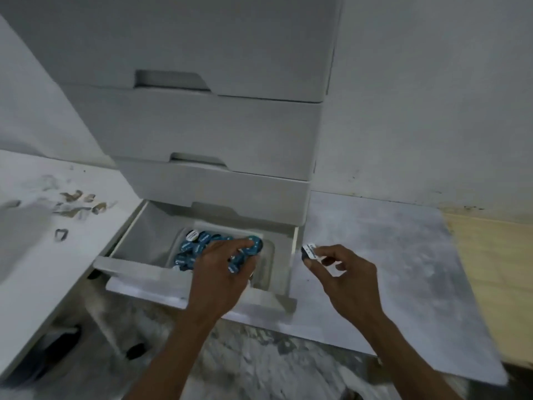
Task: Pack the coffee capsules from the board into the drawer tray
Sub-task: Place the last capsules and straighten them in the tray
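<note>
The lowest drawer of a white cabinet stands pulled out. Inside it a clear tray holds several blue-topped coffee capsules and one white-topped one. My left hand reaches over the tray and pinches a blue capsule at its fingertips. My right hand hovers just right of the drawer, above the grey board, and pinches a dark capsule with a white lid. The near part of the tray is hidden under my left hand.
Three closed drawers stack above the open one. A white counter with scraps of debris lies to the left. A wooden surface borders the board on the right. A mottled floor shows below.
</note>
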Available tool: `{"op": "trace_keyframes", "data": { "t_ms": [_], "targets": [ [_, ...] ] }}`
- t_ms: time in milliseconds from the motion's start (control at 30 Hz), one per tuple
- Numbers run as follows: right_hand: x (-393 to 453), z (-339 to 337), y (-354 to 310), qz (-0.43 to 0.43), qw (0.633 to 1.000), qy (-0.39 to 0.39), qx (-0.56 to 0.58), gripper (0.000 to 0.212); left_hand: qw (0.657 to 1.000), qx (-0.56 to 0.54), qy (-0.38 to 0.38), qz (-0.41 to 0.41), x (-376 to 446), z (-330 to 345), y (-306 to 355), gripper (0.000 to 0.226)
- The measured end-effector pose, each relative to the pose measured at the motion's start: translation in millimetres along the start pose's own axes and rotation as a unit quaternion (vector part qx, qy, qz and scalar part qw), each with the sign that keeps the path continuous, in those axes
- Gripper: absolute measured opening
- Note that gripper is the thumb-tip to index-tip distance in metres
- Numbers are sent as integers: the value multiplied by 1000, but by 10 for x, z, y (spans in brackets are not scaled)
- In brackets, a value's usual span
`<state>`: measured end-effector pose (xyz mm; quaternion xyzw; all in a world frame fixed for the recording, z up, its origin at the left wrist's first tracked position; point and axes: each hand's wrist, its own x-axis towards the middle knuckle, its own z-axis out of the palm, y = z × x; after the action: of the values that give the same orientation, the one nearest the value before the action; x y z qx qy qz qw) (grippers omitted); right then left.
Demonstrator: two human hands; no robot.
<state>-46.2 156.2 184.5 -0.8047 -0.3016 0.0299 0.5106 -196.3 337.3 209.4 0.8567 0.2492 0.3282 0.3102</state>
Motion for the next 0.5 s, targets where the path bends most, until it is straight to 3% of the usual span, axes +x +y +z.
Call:
{"op": "trace_keyframes", "data": {
  "t_ms": [133, 233, 500],
  "targets": [
    [-236, 487, -391, 0, 999, -35, -24, 15, 996, 37, -10, -82, -62, -732, -467, 23],
    [-255, 699, -592, 11, 998, -46, -43, 14, 994, 56, -32, -89, 32, -980, -698, 23],
    [147, 1181, -450, 34, 990, -85, -107, 12, 989, 72, -112, -57, 503, -598, -1099, 24]
  ]
}}
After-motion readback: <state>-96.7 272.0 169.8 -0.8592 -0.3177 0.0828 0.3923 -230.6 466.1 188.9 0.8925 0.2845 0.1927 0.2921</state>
